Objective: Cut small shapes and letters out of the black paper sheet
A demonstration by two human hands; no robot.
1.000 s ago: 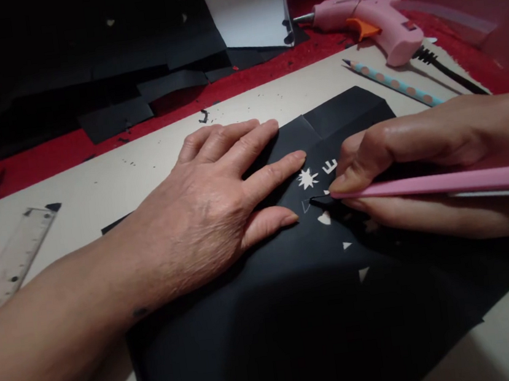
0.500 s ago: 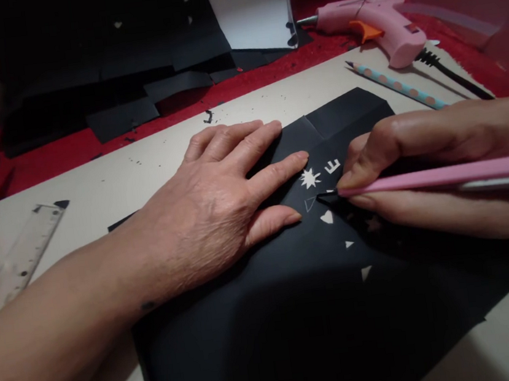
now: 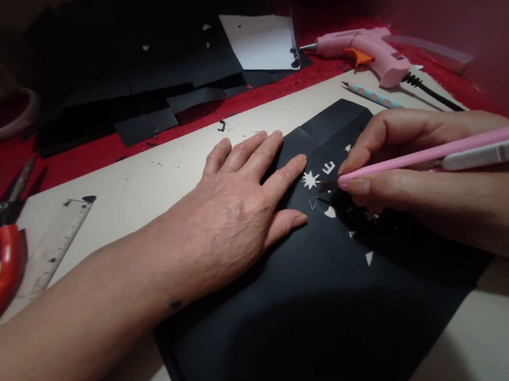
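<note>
A sheet of black card [image 3: 269, 312] lies on the pale board, with small shapes cut through it: a star [image 3: 311, 179], an E-like shape [image 3: 328, 168], hearts and triangles. My left hand [image 3: 246, 197] rests flat on the card, fingers spread, index fingertip beside the star. Between thumb and fingers of my right hand [image 3: 386, 168] is a pink craft knife [image 3: 399, 163] with a grey slider. Its blade [image 3: 327, 186] points left, just over a small drawn triangle [image 3: 314, 202]; whether the tip touches the card I cannot tell.
Red-handled scissors [image 3: 5, 258] and a clear ruler [image 3: 59, 245] lie at left. A pink glue gun [image 3: 374, 52] and a blue dotted pencil [image 3: 370, 94] are at back right. Black card pieces [image 3: 144, 120], a white sheet [image 3: 261, 41] and a round tape-like ring [image 3: 5, 125] sit behind.
My right hand has lifted the knife's blade slightly back from the drawn triangle and tilted its handle upward. My left hand stays on the card. The whole view has shifted a little.
</note>
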